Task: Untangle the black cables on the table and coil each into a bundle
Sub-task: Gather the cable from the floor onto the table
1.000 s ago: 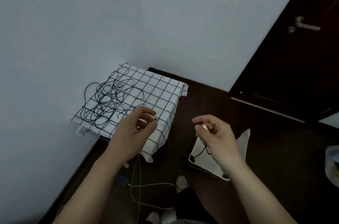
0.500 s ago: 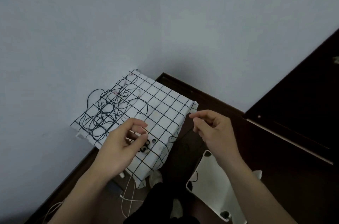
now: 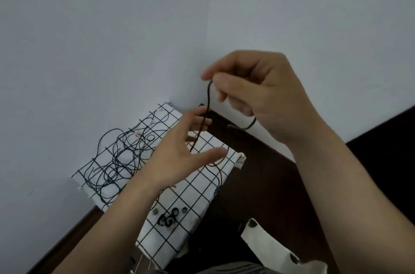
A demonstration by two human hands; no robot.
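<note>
A tangle of thin black cables [image 3: 116, 161] lies on the far left part of a small table covered with a white cloth with black grid lines [image 3: 190, 195]. My right hand [image 3: 258, 94] is raised above the table's far corner and pinches one black cable [image 3: 207, 103] between thumb and forefinger; the strand hangs down from the pinch. My left hand [image 3: 179, 154] hovers below it with fingers spread, and the hanging strand passes by its fingertips. Whether those fingers touch the strand I cannot tell.
Several small black rings and round bits [image 3: 168, 219] lie on the cloth near its front edge. The table stands in a corner against pale walls [image 3: 112, 38]. Dark floor [image 3: 258, 184] lies to the right, with a white spotted item [image 3: 269, 244] on it.
My right hand has risen and moved closer, lifting the pinched cable. My left hand has moved up and right with its fingers spread. The view has tilted nearer to the table.
</note>
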